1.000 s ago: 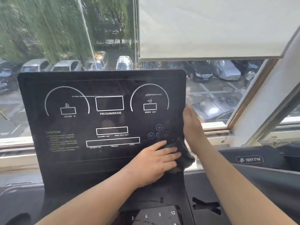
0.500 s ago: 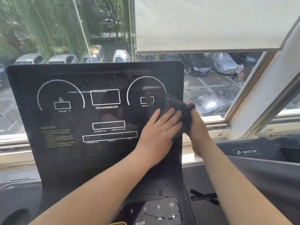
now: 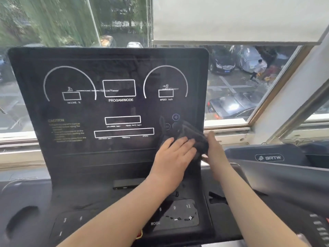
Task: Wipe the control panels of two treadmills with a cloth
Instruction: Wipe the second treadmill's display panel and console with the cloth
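Locate the panel upright at centre-left, black, printed with INCLINE, PROGAM/MODE and SPEED gauges across the upper half and a CAUTION text at 8 o'clock.

Locate the keypad at 6 o'clock below the panel, marked 6, 9, 12 and MODE.

Find the left hand at 4 o'clock on the panel face, fingers straight and close together, laid flat over the cloth and pressing it to the surface. No curl, no pinch.

Find the cloth itself, dark and bunched, at 4 o'clock on the panel, reaching the right edge and covering part of a round button cluster. Note the "+" button uncovered at 11 o'clock of the cloth.

Find the right hand at 3 o'clock of the cloth, at the panel's right edge and touching the cloth's right side. Blurred here; impossible to tell the grip.

Locate the second console, marked BRTW, farther toward 3 o'clock, apart from both hands.

Note the blind at 1 o'clock, lowered partway over the window, with parked cars outside.
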`<state>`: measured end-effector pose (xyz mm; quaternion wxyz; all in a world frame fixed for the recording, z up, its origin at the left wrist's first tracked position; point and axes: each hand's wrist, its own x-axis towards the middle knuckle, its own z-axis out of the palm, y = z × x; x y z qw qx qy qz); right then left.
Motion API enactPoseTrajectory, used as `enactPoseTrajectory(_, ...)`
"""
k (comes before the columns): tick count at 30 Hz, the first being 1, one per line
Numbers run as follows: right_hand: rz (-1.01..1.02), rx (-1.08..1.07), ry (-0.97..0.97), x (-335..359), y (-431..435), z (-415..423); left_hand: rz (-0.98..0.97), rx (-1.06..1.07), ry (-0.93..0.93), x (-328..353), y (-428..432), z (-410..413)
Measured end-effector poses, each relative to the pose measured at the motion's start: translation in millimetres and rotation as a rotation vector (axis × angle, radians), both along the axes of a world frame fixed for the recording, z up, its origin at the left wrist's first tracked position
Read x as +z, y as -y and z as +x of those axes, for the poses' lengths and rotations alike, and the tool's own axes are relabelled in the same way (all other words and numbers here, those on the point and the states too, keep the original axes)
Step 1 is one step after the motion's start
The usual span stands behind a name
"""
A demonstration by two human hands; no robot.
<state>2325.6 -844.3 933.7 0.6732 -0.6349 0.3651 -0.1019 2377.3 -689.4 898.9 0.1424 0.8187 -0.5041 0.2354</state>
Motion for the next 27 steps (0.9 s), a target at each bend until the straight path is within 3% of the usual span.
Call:
enactPoseTrajectory(4,0.039,-0.005,-0.091,-22.4,-12.3,-12.5,0.125,-0.04,-0.137,-29.5,-7.4,-33.9)
enactPoseTrajectory(13,0.006,-0.079,-0.057,-30.1,-32.7,-15.4,0.061,0.059,-0.348,-9.0,-20.8,-29.6)
enactPoseTrajectory(19,-0.073,-0.133,-0.075,-33.9,-49.9,-16.6,-0.067,0.258,-0.299,4.0,-65.9,-16.5)
enactPoseTrajectory(23,0.077,-0.129,-0.073,-35.3,-49.8,-17.6,-0.093,0.4,-0.262,10.6,-114.3,4.5)
enactPoseTrajectory(27,-0.09,-0.028,-0.091,-39.8,-39.7,-18.0,-0.046,0.435,-0.324,7.8,-111.9,2.8)
